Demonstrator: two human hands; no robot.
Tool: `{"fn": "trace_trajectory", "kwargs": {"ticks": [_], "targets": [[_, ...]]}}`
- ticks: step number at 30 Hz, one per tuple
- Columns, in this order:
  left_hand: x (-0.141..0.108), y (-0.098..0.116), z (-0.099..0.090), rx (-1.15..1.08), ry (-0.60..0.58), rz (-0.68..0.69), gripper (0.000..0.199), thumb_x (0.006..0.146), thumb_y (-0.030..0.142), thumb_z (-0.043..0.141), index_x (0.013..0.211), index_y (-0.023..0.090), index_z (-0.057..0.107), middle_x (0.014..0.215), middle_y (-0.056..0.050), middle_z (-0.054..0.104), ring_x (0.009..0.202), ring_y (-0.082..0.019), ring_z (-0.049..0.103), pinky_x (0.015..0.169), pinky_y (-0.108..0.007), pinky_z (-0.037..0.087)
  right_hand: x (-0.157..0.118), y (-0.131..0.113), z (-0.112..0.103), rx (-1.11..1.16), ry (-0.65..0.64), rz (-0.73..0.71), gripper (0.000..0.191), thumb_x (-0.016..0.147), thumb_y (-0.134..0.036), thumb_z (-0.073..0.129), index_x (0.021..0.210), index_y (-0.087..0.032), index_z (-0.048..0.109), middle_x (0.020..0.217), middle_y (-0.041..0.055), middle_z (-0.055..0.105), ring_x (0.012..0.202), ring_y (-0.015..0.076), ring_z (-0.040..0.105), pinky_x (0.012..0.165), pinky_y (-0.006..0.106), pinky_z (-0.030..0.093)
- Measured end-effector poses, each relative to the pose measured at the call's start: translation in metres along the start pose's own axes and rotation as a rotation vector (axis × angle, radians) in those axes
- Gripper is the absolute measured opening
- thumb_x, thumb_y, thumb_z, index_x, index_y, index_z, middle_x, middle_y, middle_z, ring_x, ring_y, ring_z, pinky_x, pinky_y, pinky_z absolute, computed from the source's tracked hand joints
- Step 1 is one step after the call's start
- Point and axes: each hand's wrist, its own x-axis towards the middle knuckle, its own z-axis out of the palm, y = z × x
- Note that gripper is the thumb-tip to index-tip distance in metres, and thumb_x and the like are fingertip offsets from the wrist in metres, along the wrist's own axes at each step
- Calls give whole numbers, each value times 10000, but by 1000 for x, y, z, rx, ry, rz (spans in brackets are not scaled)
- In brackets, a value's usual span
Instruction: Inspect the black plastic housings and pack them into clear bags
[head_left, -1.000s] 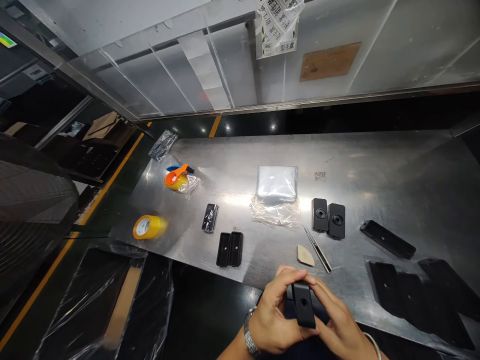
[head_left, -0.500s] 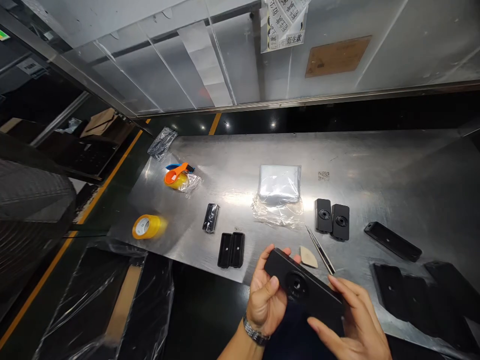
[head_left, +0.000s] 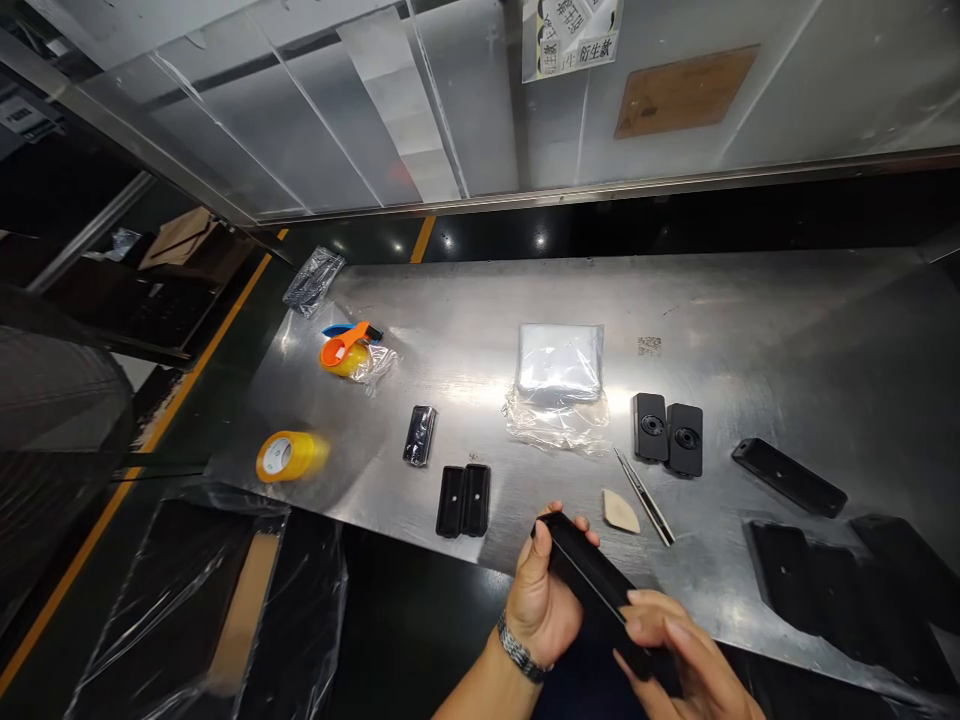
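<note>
A long black plastic casing [head_left: 589, 565] is tilted in front of me, beyond the table's near edge, with a narrow side towards me. My left hand [head_left: 546, 597] is closed round its upper left end, thumb on the near edge, and has a metal watch on the wrist. At the lower right end, the fingers of my right hand [head_left: 679, 645] grip the casing. Just past it on the table lie a cream wedge-shaped pad [head_left: 620, 511] and a slim metal blade-like tool [head_left: 646, 498]. Two smaller black casings with round dials [head_left: 668, 436] stand behind these.
Several black shells [head_left: 825, 590] lie at the right. A plastic bag stack [head_left: 561, 362], two open black shells [head_left: 463, 500], a wrapped black piece [head_left: 419, 436], a yellow tape roll [head_left: 289, 456] and an orange tape dispenser [head_left: 349, 347] rest on the metal table [head_left: 450, 300]. A plastic-lined box [head_left: 244, 610] stands lower left.
The casing has been turned in my hands, so its face with the round dial no longer shows and a side does. My right hand has shifted left along it.
</note>
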Motion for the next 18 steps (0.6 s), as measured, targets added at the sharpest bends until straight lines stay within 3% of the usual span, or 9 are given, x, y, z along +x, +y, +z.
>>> {"fn": "trace_trajectory", "kwargs": {"ticks": [3,6,10,15,18], "targets": [[4,3,-4,-45,-36,-31,314,737,392,662,975,188,638,972,-61,644,898,-171,604,832,-296,452,4,-1,-1,27,-12,-120,731,762,-145,603,1372,-348,256,968,47,645,942,272,629,854,477,504],[6,8,-7,-67,-107,-24,360,729,384,673,1033,195,631,1073,-67,633,1006,-181,582,922,-300,422,3,6,-4,1,-29,-38,717,778,-280,609,1397,-256,249,1215,126,502,1142,344,482,938,532,422],[8,14,-9,-20,-133,17,390,719,369,686,1069,211,620,1111,-55,624,1155,-218,501,1032,-345,339,0,12,-3,-32,-178,36,673,834,-382,527,1402,-168,235,1292,151,440,1187,330,443,962,461,427],[15,18,-17,88,-149,61,480,681,402,708,1113,230,591,1186,-70,585,1253,-265,398,1082,-392,264,0,15,5,-79,-363,133,683,846,-406,512,1407,-180,195,1284,133,504,1144,267,524,921,336,484],[30,14,-33,238,-123,117,468,717,386,672,1137,211,566,1266,-102,527,1245,-281,402,1064,-413,281,-6,35,16,-211,-457,168,666,823,-382,551,1375,-190,231,1287,125,513,1147,254,526,933,334,477]]}}
